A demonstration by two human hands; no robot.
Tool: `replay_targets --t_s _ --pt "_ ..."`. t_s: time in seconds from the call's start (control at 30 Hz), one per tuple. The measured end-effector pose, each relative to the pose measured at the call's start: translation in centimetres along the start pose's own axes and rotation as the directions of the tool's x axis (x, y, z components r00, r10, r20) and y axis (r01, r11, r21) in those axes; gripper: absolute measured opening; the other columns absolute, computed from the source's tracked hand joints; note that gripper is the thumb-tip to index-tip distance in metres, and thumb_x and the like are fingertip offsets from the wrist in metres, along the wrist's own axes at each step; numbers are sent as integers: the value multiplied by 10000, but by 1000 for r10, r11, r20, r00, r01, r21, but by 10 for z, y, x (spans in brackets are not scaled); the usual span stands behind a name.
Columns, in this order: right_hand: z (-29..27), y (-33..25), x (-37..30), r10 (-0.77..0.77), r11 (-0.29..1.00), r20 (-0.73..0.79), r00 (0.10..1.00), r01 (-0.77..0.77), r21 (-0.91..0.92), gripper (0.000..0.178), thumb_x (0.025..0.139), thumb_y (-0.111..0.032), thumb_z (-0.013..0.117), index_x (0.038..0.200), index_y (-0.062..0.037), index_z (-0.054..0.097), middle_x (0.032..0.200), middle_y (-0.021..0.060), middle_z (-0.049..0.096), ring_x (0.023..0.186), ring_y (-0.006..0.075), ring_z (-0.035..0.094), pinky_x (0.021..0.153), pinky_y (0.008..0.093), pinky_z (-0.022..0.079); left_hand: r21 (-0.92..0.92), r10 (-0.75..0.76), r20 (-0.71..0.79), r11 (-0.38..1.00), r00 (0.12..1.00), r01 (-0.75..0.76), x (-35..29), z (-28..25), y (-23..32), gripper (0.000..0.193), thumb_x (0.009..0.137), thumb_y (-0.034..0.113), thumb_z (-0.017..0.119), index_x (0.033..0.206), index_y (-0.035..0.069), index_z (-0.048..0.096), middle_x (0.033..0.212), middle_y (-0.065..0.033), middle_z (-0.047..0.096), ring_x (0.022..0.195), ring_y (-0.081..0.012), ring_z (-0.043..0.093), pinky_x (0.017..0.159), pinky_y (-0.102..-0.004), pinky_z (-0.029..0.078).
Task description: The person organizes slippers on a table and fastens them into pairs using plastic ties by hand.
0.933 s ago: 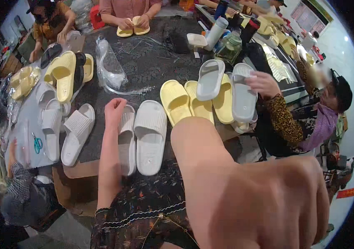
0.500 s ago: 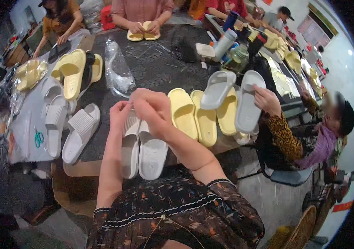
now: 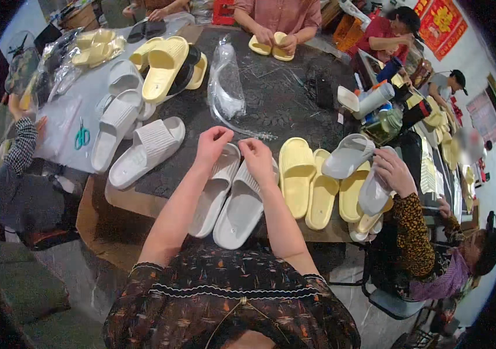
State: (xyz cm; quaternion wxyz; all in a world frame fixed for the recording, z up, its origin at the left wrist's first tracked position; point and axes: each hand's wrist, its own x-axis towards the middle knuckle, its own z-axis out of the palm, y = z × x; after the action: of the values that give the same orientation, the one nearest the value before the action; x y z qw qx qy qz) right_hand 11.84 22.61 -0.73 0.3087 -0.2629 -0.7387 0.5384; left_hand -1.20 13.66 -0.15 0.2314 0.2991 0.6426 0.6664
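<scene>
A pair of grey slippers lies at the table's near edge, a left slipper (image 3: pixel 208 210) and a right slipper (image 3: pixel 237 218), side by side with toes pointing away from me. Over the left one's ribbed strap is my left hand (image 3: pixel 210 149), its thumb and fingers pinched together. My right hand (image 3: pixel 258 160) is pinched too, above the right slipper's strap and close to the left hand. Whatever is between the fingertips is too fine to make out. Just beyond my hands lies a bundle of thin clear plastic strips (image 3: pixel 242 131).
Another grey pair (image 3: pixel 149 152) lies left, near teal scissors (image 3: pixel 82 135) and yellow slippers (image 3: pixel 166 65). To the right are yellow slippers (image 3: pixel 295 174) and a co-worker's hand (image 3: pixel 393 170) on a grey slipper (image 3: pixel 374 196). Bottles (image 3: pixel 376 99) stand far right; another person handles yellow slippers (image 3: pixel 283 49) opposite.
My right hand, which reached across close against the left, has drawn back to the right; the hands are now apart. The view has shifted, so the table's things appear farther right.
</scene>
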Motion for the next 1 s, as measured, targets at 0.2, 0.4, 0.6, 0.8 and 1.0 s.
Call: replay_targets --t_s 0.2,0.4,0.6,0.8,1.0 --pt "-2 9 -2 34 992 -60 998 -26 125 161 875 -154 646 898 5 662 743 38 653 652 87 562 609 252 457 46 46 93 998 995 -50 -5 7 1 137 823 141 694 864 10 702 771 -8 678 704 -59 584 659 -224 466" --pt "-8 -5 -5 23 982 -113 993 -1 189 144 894 -102 614 975 9 657 853 60 657 735 109 591 647 247 481 -26 88 -25 996 996 -89 -1 8 -1 130 826 134 699 861 8 698 738 12 655 688 -49 569 634 -220 454" --pt "-25 -60 -57 -250 967 -149 957 241 -76 81 886 -86 636 902 -8 653 793 43 610 636 105 532 553 237 430 -163 -88 -63 984 994 76 -6 -3 4 187 852 198 683 924 25 680 794 20 634 726 -61 545 673 -211 431" --pt "-19 -52 -137 -132 922 153 979 178 -343 209 828 -231 714 875 -32 673 628 94 614 530 201 590 521 312 465 -379 -225 -29 904 974 197 -9 -19 -5 170 860 202 674 946 55 675 792 34 608 690 -40 486 625 -189 372" --pt "-20 -39 -136 78 792 125 989 15 -610 498 764 -440 741 903 24 625 642 132 618 618 323 624 610 415 493 -335 -195 -104 930 975 150 -34 -12 4 166 853 205 678 934 60 686 803 26 616 710 -50 498 658 -212 389"
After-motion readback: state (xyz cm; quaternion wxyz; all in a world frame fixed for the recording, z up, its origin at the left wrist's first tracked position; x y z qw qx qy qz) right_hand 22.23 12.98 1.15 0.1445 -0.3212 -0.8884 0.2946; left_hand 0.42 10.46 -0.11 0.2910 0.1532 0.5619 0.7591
